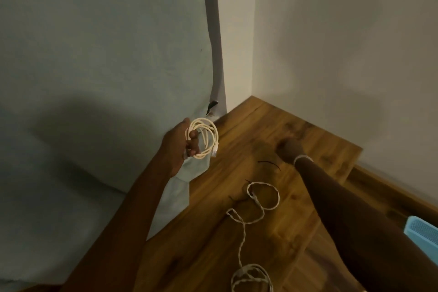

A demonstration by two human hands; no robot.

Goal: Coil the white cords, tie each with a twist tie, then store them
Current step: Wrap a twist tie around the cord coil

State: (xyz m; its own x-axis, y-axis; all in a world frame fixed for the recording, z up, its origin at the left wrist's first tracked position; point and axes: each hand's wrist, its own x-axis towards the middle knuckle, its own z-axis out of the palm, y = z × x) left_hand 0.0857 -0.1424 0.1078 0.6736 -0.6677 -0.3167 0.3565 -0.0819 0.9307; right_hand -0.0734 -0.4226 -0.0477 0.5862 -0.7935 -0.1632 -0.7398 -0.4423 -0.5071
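White coil [203,138] is gripped in the left hand [182,147], raised beside the green sheet [94,54]. The right hand [290,149] reaches to the wooden counter [320,144], blurred, grip unclear. A loose cord [258,199] and dark ties [269,163] lie nearby.

At frame centre the left hand [183,147] is gripping a coiled white cord [204,138]; the right hand [291,149] is pressing down on the wooden bench [320,140], blurred, beside a loose cord [262,197].

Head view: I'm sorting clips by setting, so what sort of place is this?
Probably a room at home, in a corner: plain white walls meet over a wooden surface, with pale green fabric on the left. The left hand holds a coiled cord.
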